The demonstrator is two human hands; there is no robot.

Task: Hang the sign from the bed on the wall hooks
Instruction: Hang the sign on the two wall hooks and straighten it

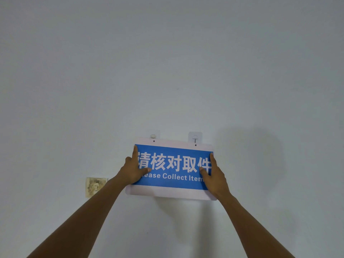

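A blue sign (173,168) with white Chinese characters, English text and a white border is held flat against the pale wall. My left hand (134,168) grips its left edge, and my right hand (214,175) grips its right edge. Two clear adhesive hooks sit just above the sign's top edge: the left hook (153,135) and the right hook (194,138). Two small holes in the sign's top border lie slightly below the hooks. The sign tilts a little down to the right.
A stained, dirty wall switch (95,186) is fixed to the wall left of the sign, beside my left forearm. Plain wall fills everything else in view.
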